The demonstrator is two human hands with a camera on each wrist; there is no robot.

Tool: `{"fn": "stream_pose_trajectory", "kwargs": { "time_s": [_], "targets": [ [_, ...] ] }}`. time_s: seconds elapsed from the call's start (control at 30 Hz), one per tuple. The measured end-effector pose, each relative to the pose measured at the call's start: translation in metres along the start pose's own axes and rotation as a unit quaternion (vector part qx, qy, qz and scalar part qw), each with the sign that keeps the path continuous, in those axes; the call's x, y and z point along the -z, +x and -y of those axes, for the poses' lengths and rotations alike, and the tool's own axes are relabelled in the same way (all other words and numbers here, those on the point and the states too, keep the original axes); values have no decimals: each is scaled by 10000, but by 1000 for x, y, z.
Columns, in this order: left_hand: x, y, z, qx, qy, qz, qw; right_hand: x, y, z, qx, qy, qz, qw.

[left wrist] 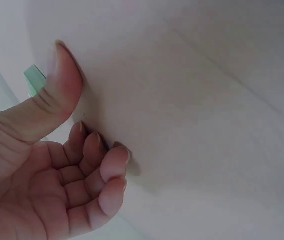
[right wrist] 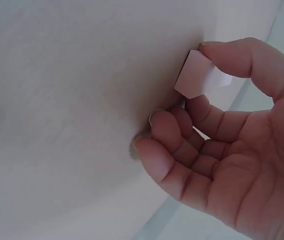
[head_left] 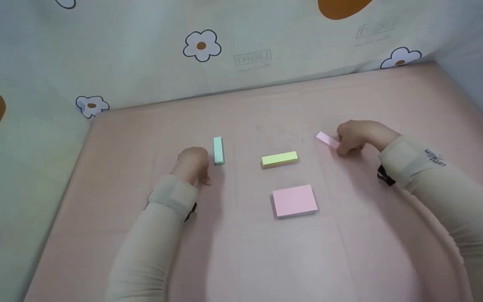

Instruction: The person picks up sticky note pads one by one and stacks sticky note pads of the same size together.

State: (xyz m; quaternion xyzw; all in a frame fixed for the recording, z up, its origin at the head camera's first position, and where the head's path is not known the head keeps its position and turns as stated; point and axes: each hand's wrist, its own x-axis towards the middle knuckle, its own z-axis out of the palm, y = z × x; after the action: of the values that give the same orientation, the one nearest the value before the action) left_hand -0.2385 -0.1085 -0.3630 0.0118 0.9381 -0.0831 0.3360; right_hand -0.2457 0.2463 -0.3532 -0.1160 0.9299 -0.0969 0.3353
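Observation:
A narrow pale pink sticky note pad (head_left: pixel 326 139) lies at the right, and my right hand (head_left: pixel 352 136) pinches it between thumb and fingers. In the right wrist view the pad (right wrist: pixel 195 75) shows end-on under the thumb. My left hand (head_left: pixel 193 162) rests on the table just left of a narrow mint green sticky note pad (head_left: pixel 218 150). Its fingers (left wrist: pixel 114 165) are loosely bent and hold nothing; the green pad (left wrist: pixel 34 79) shows partly behind the thumb. A narrow yellow sticky note pad (head_left: pixel 279 159) and a larger pink sticky note pad (head_left: pixel 294 201) lie between the hands.
The pads lie on a table with a pink cloth (head_left: pixel 266 260). A pale curtain with flower prints (head_left: pixel 141 54) runs along the far and left edges. A grey-white sheet (head_left: pixel 482 63) borders the right side.

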Motion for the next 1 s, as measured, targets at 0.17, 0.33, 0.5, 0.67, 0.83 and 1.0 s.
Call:
{"fn": "stream_pose_trajectory", "kwargs": {
  "time_s": [0.17,0.33,0.5,0.67,0.83,1.0],
  "targets": [
    [4,2,-1,47,38,22,10000,3,2,-2,-2,145,110,9998],
    [4,4,1,-151,345,158,9992,5,4,-5,108,257,347,9990],
    [4,5,0,-142,299,190,9993,6,2,-10,288,356,496,9977],
    [5,3,0,-193,654,160,9975,7,1,-13,425,482,602,9961],
    [5,2,-1,-125,673,162,9975,5,-1,-15,497,493,457,9965],
    [2,2,-2,-48,389,179,9991,-4,-5,-15,669,74,-180,9976]
  ]
}}
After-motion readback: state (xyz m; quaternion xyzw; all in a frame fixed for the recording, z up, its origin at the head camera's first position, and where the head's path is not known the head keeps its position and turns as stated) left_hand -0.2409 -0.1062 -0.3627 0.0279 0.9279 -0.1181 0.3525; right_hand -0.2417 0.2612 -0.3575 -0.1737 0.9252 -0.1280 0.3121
